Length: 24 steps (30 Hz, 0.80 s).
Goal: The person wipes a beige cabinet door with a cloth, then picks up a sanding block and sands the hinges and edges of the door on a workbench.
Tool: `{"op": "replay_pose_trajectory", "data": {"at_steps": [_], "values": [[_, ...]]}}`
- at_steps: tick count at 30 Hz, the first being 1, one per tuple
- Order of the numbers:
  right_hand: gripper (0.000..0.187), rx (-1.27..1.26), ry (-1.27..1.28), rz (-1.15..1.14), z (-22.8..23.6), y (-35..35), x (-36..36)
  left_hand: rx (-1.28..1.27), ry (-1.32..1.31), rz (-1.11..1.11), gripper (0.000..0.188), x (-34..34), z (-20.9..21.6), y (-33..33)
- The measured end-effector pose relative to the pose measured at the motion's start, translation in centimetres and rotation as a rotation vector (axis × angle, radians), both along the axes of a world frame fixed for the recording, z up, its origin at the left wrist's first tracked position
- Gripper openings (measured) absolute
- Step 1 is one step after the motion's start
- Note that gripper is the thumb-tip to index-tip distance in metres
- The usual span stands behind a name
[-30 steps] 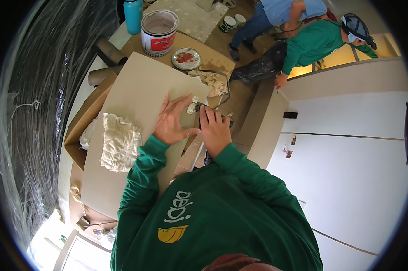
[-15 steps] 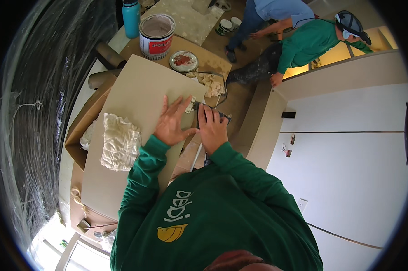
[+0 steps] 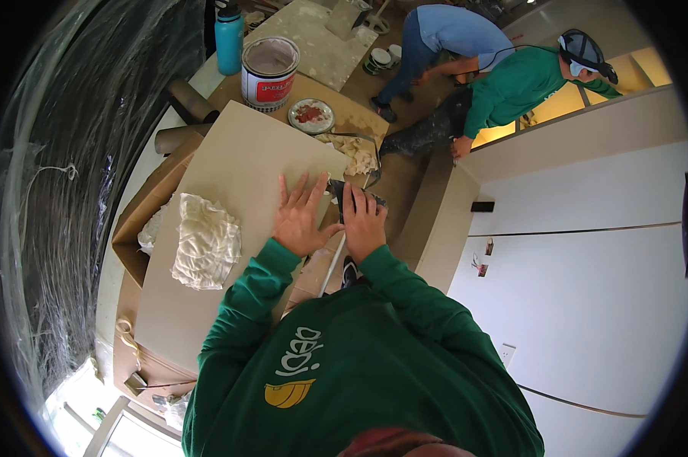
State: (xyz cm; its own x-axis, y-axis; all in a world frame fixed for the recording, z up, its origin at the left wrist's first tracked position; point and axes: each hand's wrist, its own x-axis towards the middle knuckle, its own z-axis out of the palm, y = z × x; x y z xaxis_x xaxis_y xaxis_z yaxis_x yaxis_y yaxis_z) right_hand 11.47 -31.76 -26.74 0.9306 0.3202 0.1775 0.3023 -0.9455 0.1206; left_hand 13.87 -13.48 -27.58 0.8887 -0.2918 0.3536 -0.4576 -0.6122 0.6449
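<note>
A beige flat panel (image 3: 245,164) lies in front of me to the left. My left hand (image 3: 299,217) rests palm down near its right edge, fingers spread, gripping nothing. Just beyond that edge, my right hand (image 3: 364,221) is closed on a dark grey sheet (image 3: 335,192), which looks like folded sandpaper. The sheet sits at the panel's edge, close to my left fingertips; the right fingers cover much of it. A crumpled cream cloth (image 3: 206,242) lies on the panel, left of my left hand.
Beyond the panel stand an open paint can (image 3: 270,72), a stained lid (image 3: 311,116) and a blue bottle (image 3: 228,42). A white pole (image 3: 332,265) slants below my right hand. Two people (image 3: 454,42) work at far right, by a long cabinet (image 3: 424,202). Plastic sheeting (image 3: 62,206) hangs left.
Both hands have shifted slightly toward me, the right one also a little rightward with the dark sheet. A pale, holed piece near my left fingertips is now mostly out of sight.
</note>
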Motion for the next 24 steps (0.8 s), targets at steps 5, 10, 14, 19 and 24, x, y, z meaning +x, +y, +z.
{"op": "replay_pose_trajectory", "data": {"at_steps": [5, 10, 14, 19, 24], "values": [[0.081, 0.049, 0.015, 0.022, -0.4, -1.0, 0.2, 0.032, 0.077, 0.061, 0.118, -0.7, 0.2, -1.0], [0.082, 0.094, 0.023, -0.041, -1.2, -1.4, 0.3, 0.062, 0.032, 0.123, 0.115, -1.2, 0.2, -1.6], [0.075, 0.177, 0.052, -0.110, -1.0, -1.2, 0.4, 0.036, -0.017, 0.184, 0.106, -0.8, -0.5, -2.1], [0.070, 0.604, 0.069, -0.002, 1.9, -4.0, 1.2, -0.298, 0.089, 0.160, 0.074, 0.2, -1.7, -1.0], [0.070, 0.504, 0.211, 0.172, 5.2, -7.5, 2.5, -0.255, 0.023, 0.214, 0.059, 0.6, -2.2, -1.1]]}}
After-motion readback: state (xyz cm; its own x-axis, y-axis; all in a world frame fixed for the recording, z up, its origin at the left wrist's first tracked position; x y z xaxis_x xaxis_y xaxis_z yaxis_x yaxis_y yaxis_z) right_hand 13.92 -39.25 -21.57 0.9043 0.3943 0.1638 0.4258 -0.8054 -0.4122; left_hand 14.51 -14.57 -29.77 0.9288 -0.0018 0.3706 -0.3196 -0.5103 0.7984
